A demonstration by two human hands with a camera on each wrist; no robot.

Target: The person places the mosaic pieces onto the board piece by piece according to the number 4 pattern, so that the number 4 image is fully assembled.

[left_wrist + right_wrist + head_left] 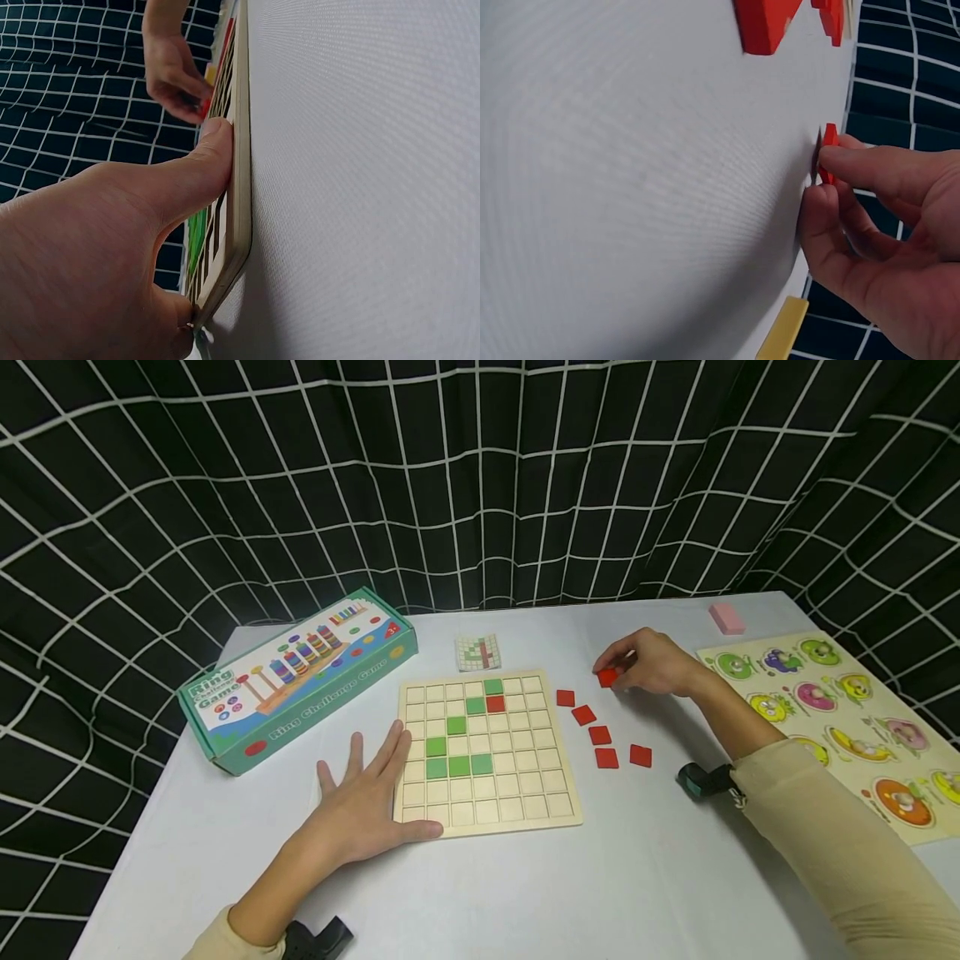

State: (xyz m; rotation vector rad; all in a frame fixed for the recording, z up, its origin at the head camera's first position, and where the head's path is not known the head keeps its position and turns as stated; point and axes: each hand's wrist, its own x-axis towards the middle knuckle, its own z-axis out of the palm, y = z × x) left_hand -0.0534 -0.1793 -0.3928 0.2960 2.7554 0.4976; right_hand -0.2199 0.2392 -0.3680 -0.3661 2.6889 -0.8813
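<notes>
Head: my right hand (651,664) pinches red tile (607,678), loose tiles (600,736) near, some between it and board (510,785); forearm (729,717) partly hides fruit puzzle (849,715). My left hand (360,817) spread wide, box (300,681) beyond.
Left wrist: thumb (199,169) on board's edge.
Right wrist: tile by table (645,165).

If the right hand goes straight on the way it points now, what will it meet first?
Probably the small patterned card beyond the board; the right hand points roughly there, but a board corner lies close and depth is unclear.
</notes>
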